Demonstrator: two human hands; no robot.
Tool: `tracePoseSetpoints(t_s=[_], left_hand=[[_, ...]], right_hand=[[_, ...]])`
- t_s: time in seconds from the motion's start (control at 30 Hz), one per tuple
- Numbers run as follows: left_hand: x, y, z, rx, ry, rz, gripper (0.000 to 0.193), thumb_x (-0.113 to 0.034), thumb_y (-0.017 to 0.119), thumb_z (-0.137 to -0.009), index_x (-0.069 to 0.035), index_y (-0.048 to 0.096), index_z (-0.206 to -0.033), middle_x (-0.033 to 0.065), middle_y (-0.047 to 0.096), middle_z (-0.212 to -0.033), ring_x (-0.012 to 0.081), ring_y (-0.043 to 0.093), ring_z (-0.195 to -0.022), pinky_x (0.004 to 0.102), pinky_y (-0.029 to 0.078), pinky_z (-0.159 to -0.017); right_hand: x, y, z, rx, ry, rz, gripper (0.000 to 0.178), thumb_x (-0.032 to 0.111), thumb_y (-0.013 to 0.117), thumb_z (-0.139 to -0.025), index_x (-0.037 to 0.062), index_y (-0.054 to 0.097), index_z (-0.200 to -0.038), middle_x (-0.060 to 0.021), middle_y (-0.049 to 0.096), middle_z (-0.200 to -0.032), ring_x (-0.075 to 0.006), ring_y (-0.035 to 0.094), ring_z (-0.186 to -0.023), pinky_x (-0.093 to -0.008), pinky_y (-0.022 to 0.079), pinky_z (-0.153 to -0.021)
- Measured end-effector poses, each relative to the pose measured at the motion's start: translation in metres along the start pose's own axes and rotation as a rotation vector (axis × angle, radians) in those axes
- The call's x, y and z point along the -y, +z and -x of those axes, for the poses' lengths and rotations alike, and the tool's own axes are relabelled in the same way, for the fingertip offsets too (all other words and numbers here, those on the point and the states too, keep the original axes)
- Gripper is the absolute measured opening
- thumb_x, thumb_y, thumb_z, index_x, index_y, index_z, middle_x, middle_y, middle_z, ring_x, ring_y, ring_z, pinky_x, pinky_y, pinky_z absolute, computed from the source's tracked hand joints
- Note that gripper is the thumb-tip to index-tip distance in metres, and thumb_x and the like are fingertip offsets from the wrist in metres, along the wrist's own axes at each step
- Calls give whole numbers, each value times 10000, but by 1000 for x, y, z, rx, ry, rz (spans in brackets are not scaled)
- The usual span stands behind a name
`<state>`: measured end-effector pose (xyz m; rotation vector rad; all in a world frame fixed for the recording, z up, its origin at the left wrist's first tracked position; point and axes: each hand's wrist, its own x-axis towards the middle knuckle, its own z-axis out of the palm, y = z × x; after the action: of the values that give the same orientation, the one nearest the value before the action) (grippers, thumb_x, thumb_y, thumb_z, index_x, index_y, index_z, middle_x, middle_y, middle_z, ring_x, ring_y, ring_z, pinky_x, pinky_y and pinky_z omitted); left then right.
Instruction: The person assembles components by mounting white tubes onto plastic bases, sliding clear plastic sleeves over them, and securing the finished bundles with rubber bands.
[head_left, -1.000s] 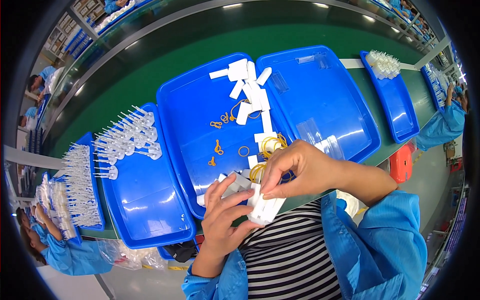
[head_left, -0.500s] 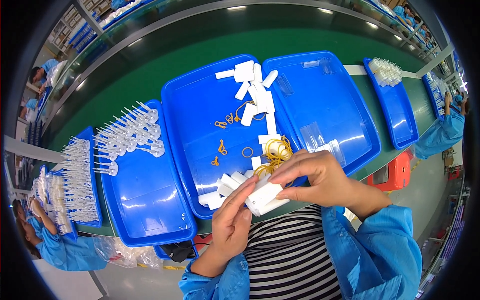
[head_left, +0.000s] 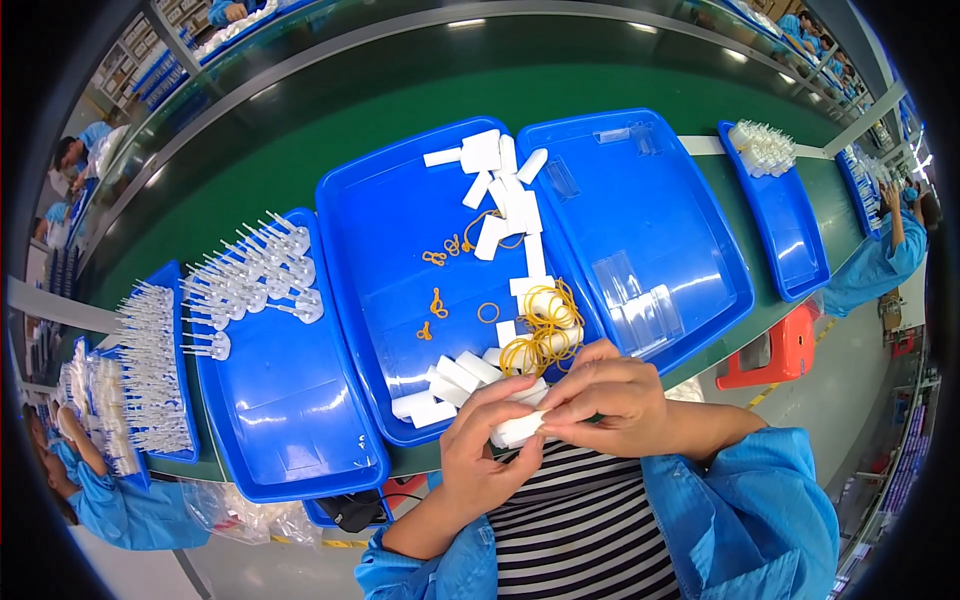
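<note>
Both hands are at the near edge of the middle blue tray (head_left: 375, 330). A small white box-shaped piece (head_left: 517, 431) sits between them. My left hand (head_left: 482, 452) is closed around its left side, with thumb below and fingers above. My right hand (head_left: 612, 402) pinches its right end between thumb and fingertips, which partly hide it. Just beyond my fingers lies a tangle of yellow rubber bands (head_left: 548, 325) on more white pieces. Several white pieces (head_left: 455, 376) lie in a row left of the hands, and others (head_left: 508, 200) run toward the tray's far side.
On the left, a blue tray (head_left: 290, 400) carries white parts with thin stems (head_left: 262, 270); another stemmed batch (head_left: 155, 360) stands beyond. Clear plastic pieces (head_left: 640, 310) lie in the right blue tray (head_left: 680, 220). A red stool (head_left: 770, 355) stands at right. Co-workers in blue (head_left: 880, 260) sit at both sides.
My right hand has come down and left, its fingers closing into a pinch on the white piece's end. My left fingers have curled further around it. The view has shifted slightly.
</note>
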<state>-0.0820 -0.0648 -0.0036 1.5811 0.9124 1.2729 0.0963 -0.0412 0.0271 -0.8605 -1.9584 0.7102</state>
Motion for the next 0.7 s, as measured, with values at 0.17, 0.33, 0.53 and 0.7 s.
tracePoseSetpoints(t_s=[0.17, 0.33, 0.53, 0.7], left_hand=[[1, 1, -6, -22, 50, -20, 285, 20, 683, -664, 2, 590, -933, 183, 571, -1115, 252, 593, -972, 315, 468, -814], [-3, -1, -21, -81, 93, -1, 256, 26, 679, -671, 1, 581, -906, 212, 569, -1121, 273, 586, -986, 337, 458, -840], [-16, 8, -56, -51, 131, 212, 260, 80, 595, -742, -3, 483, -961, 238, 542, -1155, 267, 543, -1071, 355, 437, -895], [-14, 26, -79, -40, 77, 303, 254, 67, 577, -777, -15, 443, -977, 238, 539, -1161, 221, 559, -1034, 324, 457, -866]], right_hand=[[2, -9, -12, 27, -58, -9, 157, 103, 774, -654, 119, 668, -770, -5, 657, -814, -127, 604, -696, -265, 392, -703], [-29, -42, -37, 10, -98, 12, 152, 72, 735, -694, 75, 681, -835, -63, 659, -856, -160, 622, -741, -291, 465, -676], [-147, -126, -99, -77, 166, 704, 134, 110, 654, -751, 54, 668, -873, -101, 657, -855, -255, 627, -725, -332, 504, -652], [-209, -140, -117, 61, 237, 1006, 165, 142, 674, -726, 90, 676, -884, -84, 658, -878, -254, 605, -847, -375, 469, -769]])
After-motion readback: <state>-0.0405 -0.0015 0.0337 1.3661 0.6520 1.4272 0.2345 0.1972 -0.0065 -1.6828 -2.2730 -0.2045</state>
